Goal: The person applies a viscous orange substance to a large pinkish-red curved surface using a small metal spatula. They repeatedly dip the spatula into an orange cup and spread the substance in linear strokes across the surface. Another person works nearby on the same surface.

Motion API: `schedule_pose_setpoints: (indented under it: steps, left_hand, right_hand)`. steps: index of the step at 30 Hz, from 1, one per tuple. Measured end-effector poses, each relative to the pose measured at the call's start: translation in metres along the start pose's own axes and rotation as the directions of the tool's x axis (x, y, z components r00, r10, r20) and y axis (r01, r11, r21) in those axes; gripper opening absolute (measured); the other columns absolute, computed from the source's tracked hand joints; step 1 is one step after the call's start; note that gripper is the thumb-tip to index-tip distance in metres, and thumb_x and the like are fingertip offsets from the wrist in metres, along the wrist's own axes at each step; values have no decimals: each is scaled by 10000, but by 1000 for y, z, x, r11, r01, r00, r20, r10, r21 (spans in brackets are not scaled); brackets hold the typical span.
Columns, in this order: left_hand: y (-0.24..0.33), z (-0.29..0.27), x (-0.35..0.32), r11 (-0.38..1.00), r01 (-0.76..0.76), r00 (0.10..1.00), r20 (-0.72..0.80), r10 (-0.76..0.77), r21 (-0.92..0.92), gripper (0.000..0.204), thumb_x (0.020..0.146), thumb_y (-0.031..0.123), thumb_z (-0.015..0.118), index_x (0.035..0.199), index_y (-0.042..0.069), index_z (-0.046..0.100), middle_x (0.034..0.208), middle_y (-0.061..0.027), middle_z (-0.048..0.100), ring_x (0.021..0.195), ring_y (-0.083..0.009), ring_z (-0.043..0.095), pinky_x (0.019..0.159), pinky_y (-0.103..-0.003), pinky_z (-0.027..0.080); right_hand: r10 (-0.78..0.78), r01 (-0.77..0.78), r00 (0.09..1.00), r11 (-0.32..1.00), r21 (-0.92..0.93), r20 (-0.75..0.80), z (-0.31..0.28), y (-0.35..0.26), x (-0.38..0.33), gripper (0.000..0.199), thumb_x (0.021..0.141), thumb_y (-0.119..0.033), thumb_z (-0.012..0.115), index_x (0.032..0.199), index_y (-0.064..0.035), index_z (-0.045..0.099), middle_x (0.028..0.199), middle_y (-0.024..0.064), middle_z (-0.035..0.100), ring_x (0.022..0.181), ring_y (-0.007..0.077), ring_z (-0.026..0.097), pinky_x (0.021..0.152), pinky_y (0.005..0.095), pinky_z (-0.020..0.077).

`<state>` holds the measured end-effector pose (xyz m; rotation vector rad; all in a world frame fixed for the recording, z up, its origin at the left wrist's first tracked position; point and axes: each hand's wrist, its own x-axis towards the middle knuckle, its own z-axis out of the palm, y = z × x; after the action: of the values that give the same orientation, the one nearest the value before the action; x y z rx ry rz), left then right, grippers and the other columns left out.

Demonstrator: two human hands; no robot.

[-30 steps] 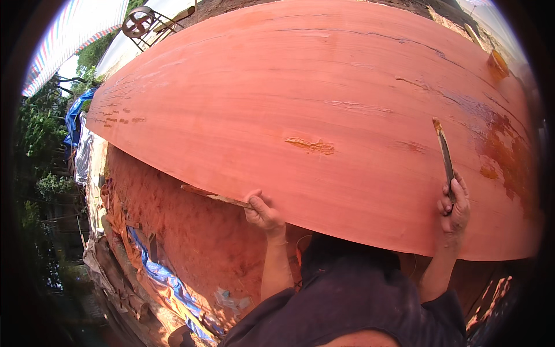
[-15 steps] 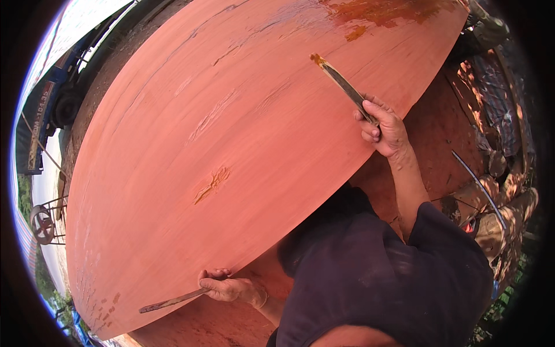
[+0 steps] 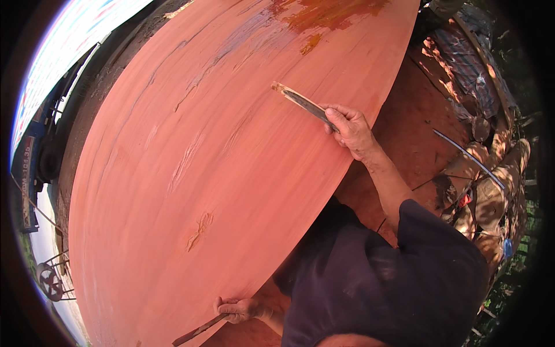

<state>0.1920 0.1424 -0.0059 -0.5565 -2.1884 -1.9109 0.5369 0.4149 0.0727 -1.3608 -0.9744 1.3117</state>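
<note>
A large reddish wooden slab (image 3: 243, 173) with a curved edge, grain lines and cracks fills the middle of the view. Over its right part, my right hand (image 3: 354, 134) grips a narrow flat wooden stick (image 3: 306, 104), dark along one face, with brown stuff on its tip. The tip points left; whether it touches the wood I cannot tell. My left hand (image 3: 241, 310) is closed round a second, darker stick (image 3: 199, 331) at the slab's near edge. A glossy orange-brown wet patch (image 3: 338, 14) lies at the far end. A rough filled-looking crack (image 3: 199, 231) sits near the middle.
Rolled or bundled tan things (image 3: 491, 199) and a thin grey rod (image 3: 468, 159) lie on the right. Crumpled striped sheeting (image 3: 462, 63) is behind them. At far left stand a dark blue vehicle (image 3: 36, 168) and a spoked wheel (image 3: 49, 282).
The whole view has turned, shifting the slab and its marks. My right hand's stick lies at a flatter angle in the picture. Both hands keep hold of their sticks.
</note>
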Motion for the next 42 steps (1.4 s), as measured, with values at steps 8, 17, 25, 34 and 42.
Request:
schedule_pose_setpoints:
  steps: [8,17,25,34,42]
  left_hand:
    - [-7,-8,15,999,30,999,18,-30,12,417,1127,304,398,1060,-53,602,733,40,403,595,-51,325,497,-180,257]
    - [-25,11,29,717,-390,917,172,360,578,350,1054,295,529,972,-15,668,783,-158,622,628,-338,604,535,-432,488]
    - [-14,47,25,755,-362,931,181,316,546,350,1048,333,550,951,14,658,703,-118,554,549,-294,528,490,-407,435]
    - [57,35,12,913,-189,980,126,153,362,355,1042,377,575,935,47,649,619,-69,478,462,-236,443,442,-374,375]
    - [210,106,-34,273,808,552,832,-45,-522,428,1022,442,614,1207,56,605,594,35,388,427,-93,324,418,-273,289]
  right_hand:
    - [-2,10,1000,964,265,-30,-41,-3,20,273,1058,-227,557,1240,-71,687,769,14,617,470,21,372,414,178,294]
    - [-102,114,993,931,348,-54,-112,-25,59,278,1066,-200,540,1269,-54,660,798,43,629,485,26,372,426,172,295]
    - [-139,153,988,938,311,-64,-149,-27,93,309,1071,-195,526,1318,-42,632,805,77,636,501,42,377,434,184,295]
    - [-175,160,984,921,356,10,-161,-17,101,314,1088,-191,481,1337,-68,629,842,81,634,500,41,361,438,175,296]
    - [-172,151,985,904,401,17,-156,-23,80,299,1096,-215,469,1316,-81,620,848,50,584,494,47,337,468,189,277]
